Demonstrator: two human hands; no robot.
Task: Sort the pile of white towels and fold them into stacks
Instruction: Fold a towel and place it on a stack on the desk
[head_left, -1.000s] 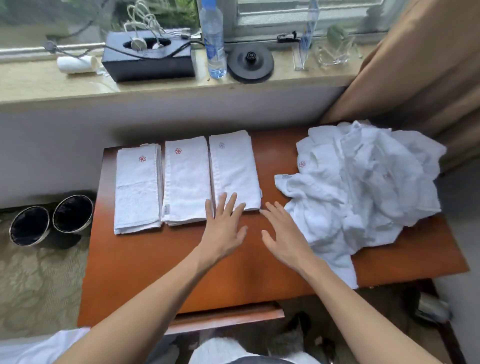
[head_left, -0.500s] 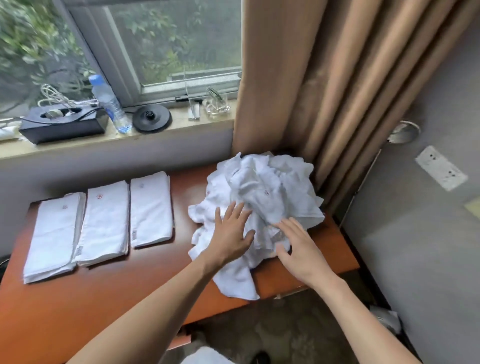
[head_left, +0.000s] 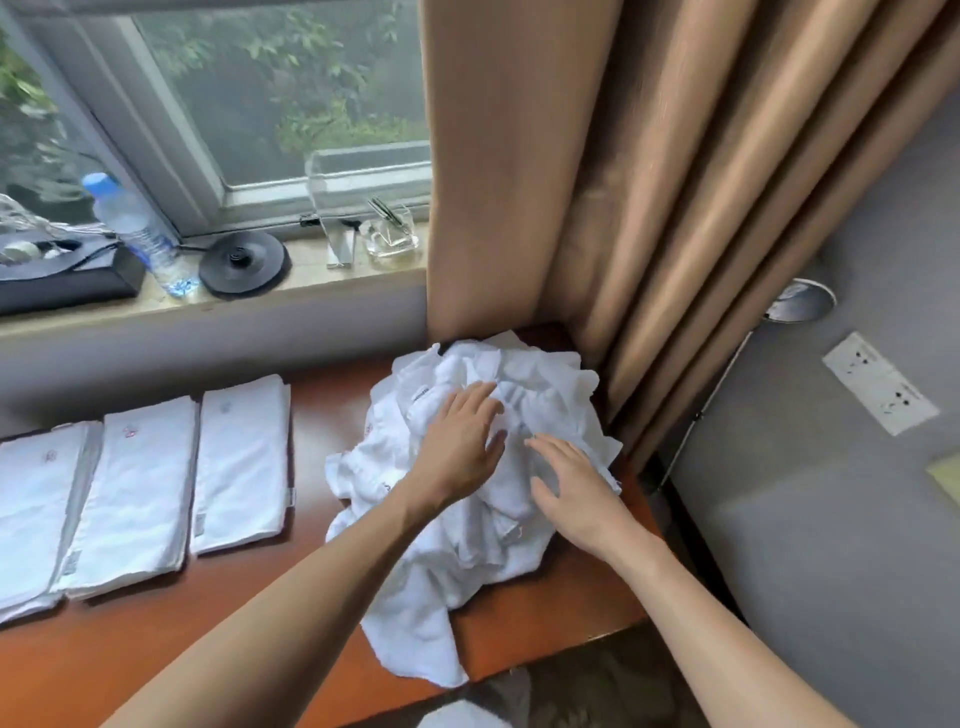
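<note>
we are resting our left hand (head_left: 462, 444) and right hand (head_left: 574, 486) on the towel pile (head_left: 540, 371) at centre frame, each grip flat, fingers straight, holding nothing.

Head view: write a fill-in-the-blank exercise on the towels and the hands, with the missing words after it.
1. The folded towel stacks on the table number ____.
2. The towel pile lies to the ____ of those stacks.
3. The left hand and the right hand both lie open on the ____.
4. The water bottle on the sill has a ____ cap.
Missing words: three; right; towel pile; blue.
</note>
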